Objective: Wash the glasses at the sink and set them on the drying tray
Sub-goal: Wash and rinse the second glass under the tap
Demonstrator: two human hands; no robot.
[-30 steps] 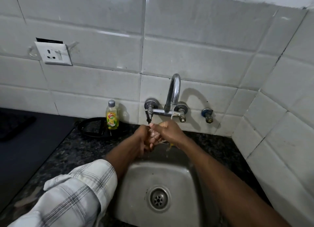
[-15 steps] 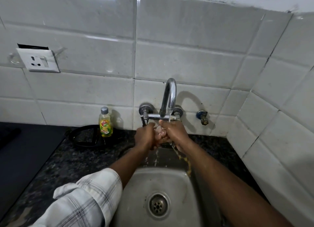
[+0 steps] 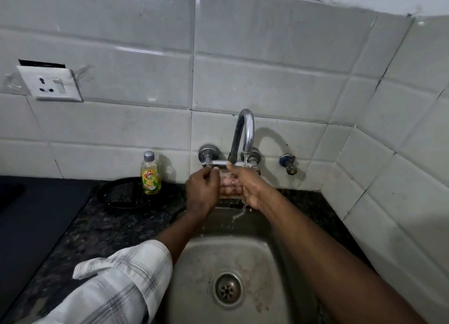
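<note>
We are in the washing step, with the setting-down not yet begun. Water (image 3: 246, 159) runs from the tap (image 3: 245, 129) onto both hands, held together over the back edge of the sink (image 3: 194, 263). Between them sits what we take to be a clear glass (image 3: 228, 181), hard to make out through the wet. The right hand (image 3: 250, 187) has its grip wrapped round the glass, thumb above and fingers below. The left hand (image 3: 202, 192) is curled at the glass's other end, and we cannot tell whether it holds or rubs. On the counter (image 3: 109, 226) to the left lies a dark round tray (image 3: 116, 197), perhaps the drying tray, with a soap bottle (image 3: 150, 178) at its rear. We see no glass on it, and no other glasses are in view, so we judge most of the task lies ahead.
</note>
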